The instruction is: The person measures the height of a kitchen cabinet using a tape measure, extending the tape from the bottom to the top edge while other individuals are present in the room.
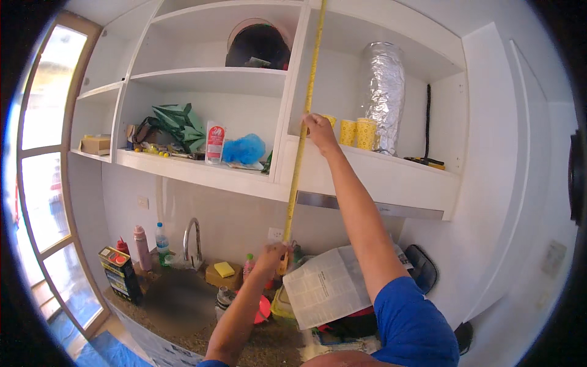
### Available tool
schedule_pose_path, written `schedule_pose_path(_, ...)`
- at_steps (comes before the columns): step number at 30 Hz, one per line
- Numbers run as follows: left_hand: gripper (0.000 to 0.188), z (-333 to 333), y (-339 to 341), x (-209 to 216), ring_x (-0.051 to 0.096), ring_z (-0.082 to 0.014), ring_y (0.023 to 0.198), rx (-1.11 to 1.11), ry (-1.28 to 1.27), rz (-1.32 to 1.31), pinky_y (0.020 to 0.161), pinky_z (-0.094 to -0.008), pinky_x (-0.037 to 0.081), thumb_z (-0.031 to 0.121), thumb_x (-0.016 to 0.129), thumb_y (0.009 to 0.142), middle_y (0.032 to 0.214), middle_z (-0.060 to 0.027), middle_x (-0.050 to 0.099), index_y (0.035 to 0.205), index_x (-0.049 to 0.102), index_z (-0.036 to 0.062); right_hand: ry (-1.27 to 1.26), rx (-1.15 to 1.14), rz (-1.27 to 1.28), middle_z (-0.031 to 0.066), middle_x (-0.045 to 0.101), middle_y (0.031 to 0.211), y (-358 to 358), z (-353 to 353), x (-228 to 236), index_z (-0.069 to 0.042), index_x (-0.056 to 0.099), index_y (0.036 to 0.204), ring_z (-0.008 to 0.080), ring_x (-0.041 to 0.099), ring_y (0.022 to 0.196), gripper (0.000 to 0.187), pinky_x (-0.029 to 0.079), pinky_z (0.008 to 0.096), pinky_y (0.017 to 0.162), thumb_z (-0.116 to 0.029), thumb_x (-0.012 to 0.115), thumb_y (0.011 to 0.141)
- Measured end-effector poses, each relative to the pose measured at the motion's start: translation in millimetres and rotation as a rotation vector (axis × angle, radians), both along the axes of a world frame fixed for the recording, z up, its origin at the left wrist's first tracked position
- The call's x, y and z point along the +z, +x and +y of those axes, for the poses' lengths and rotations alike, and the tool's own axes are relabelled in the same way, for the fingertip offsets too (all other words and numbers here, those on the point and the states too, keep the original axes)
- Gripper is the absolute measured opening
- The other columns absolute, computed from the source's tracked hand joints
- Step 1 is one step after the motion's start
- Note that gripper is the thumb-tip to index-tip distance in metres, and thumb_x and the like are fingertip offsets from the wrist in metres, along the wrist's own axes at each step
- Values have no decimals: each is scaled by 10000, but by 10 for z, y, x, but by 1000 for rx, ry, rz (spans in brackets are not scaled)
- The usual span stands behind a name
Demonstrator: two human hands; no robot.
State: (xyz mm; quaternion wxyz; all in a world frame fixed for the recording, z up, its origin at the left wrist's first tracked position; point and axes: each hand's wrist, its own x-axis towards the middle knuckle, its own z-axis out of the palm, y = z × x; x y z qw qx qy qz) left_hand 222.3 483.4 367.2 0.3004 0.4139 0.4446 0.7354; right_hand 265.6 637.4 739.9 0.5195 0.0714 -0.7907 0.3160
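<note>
A yellow measuring tape (297, 168) runs nearly upright along the front of the white wall cabinet (214, 182), from low by the counter to the top of the view. My left hand (273, 255) is closed at its lower end, where an orange-yellow part of the tape measure shows beside the fingers. Higher up, the fingers of my right hand (320, 132) pinch the tape's edge at the shelf divider. Just behind that hand stand yellow patterned cups (358, 134). The tape's top end lies outside the picture.
A foil-wrapped duct (384, 98) rises inside the right cabinet. Under it is a metal hood strip (397, 209). On the counter are a tap (194, 235), bottles (142, 248), a dark can (120, 272), a yellow sponge (224, 269) and newspaper (327, 287). A window (46, 196) stands left.
</note>
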Motion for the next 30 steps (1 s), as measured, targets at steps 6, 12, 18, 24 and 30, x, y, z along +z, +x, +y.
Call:
schedule_pose_path(6, 343, 72, -16, -258, 617, -165, 617, 162, 64, 55, 560, -334, 510, 325, 579, 1029, 729, -58, 635, 914, 677, 17, 120, -169, -52, -11, 604, 774, -20, 104, 20, -24, 655, 878, 93, 545, 706, 347, 482, 285, 687, -330, 604, 1034)
schedule_pose_path(12, 307, 266, -282, -332, 624, -176, 613, 227, 113, 56, 529, -330, 505, 292, 570, 1045, 756, -77, 649, 939, 677, 24, 110, -121, -60, 12, 631, 770, 11, 14, -14, -19, 681, 932, 114, 568, 707, 333, 483, 290, 695, -334, 610, 1015)
schedule_pose_path(18, 340, 190, -190, -227, 630, -174, 605, 231, 89, 24, 526, -329, 506, 323, 568, 1054, 763, -77, 655, 938, 674, 21, 183, -34, -83, -19, 624, 793, 43, 37, -9, -20, 691, 931, 82, 549, 740, 202, 471, 259, 719, -210, 656, 993)
schedule_pose_path(24, 340, 127, -62, -107, 636, -177, 606, 174, 125, -28, 555, -328, 523, 325, 575, 1054, 764, -73, 658, 941, 676, 20, 187, -60, -76, 84, 739, 885, 8, 87, -24, 1, 751, 1055, 155, 666, 811, 390, 520, 319, 772, -370, 702, 946)
schedule_pose_path(30, 340, 157, -116, -173, 622, -159, 618, 237, 100, 20, 569, -316, 519, 320, 574, 1057, 762, -62, 655, 941, 682, 20, 121, 23, -76, 90, 741, 889, 68, -84, -34, 5, 747, 1043, 162, 682, 821, 436, 526, 325, 782, -419, 685, 962)
